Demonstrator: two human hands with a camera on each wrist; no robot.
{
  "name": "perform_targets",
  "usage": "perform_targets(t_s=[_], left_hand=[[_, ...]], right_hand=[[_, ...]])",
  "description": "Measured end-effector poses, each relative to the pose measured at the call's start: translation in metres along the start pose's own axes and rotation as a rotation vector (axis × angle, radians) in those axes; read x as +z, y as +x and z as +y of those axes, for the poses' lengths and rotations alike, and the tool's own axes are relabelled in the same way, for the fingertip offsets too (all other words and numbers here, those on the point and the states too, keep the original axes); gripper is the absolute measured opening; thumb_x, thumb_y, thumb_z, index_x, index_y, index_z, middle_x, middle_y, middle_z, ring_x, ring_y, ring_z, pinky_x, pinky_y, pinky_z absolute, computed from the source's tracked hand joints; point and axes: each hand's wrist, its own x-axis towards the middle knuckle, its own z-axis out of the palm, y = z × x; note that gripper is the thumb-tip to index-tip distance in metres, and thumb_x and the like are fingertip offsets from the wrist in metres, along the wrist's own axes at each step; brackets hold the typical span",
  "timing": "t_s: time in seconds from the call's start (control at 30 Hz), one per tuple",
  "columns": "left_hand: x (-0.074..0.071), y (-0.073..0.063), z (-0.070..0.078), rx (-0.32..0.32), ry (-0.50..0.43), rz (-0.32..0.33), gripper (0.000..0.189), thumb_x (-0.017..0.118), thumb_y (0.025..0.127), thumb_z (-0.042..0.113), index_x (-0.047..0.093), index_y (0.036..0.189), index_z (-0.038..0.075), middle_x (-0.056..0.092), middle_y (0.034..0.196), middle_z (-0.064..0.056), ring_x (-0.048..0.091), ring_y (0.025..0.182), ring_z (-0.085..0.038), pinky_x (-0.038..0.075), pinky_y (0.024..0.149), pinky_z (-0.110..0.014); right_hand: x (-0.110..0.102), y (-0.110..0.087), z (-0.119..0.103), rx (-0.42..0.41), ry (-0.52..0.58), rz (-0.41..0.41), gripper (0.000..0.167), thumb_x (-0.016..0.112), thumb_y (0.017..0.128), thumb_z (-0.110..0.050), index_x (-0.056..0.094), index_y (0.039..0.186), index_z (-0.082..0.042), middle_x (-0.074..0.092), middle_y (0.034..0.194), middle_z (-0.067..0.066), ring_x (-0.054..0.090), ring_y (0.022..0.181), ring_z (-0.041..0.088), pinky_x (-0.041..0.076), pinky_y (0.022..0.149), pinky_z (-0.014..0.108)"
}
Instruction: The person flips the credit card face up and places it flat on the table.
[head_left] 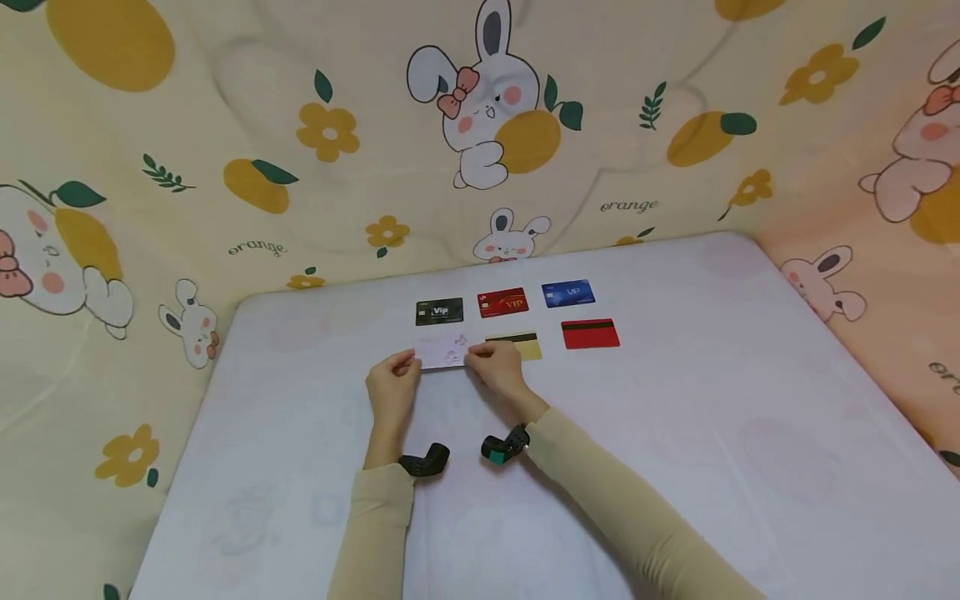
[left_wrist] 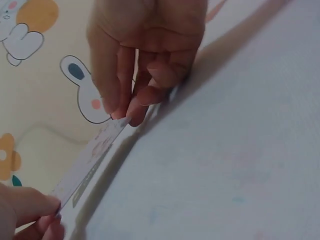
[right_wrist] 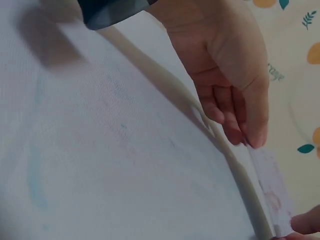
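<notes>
A pale pink-white card (head_left: 441, 351) with a small printed figure is held between both hands above the table. My left hand (head_left: 393, 385) pinches its left edge between thumb and fingers. At the opposite edge, my right hand (head_left: 498, 367) pinches the card in the same way. The left wrist view shows the card (left_wrist: 90, 159) tilted and lifted off the white cloth. Just behind the right hand lies a gold card (head_left: 528, 345) with a dark stripe, partly covered by that hand. Both sleeves are beige, with a dark device on each wrist.
Along the back lie a black Vip card (head_left: 439, 312), a red VIP card (head_left: 503, 302) and a blue VIP card (head_left: 568, 293). A plain red card (head_left: 590, 334) with a dark stripe sits right of the gold one. Printed fabric (head_left: 360, 125) hangs behind the white-covered table (head_left: 675, 433).
</notes>
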Motion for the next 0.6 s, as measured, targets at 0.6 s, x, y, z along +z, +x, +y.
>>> perform_targets(t_s=[0.6], left_hand=[[0.010, 0.000, -0.006, 0.035, 0.115, 0.017, 0.022, 0.064, 0.081, 0.002, 0.074, 0.100, -0.004, 0.070, 0.085, -0.019, 0.062, 0.075, -0.027, 0.042, 0.065, -0.024]], right_hand=[[-0.015, 0.009, -0.002, -0.021, -0.159, -0.273, 0.037, 0.054, 0.096, -0.015, 0.059, 0.130, -0.003, 0.052, 0.061, -0.002, 0.047, 0.050, 0.007, 0.039, 0.049, 0.016]])
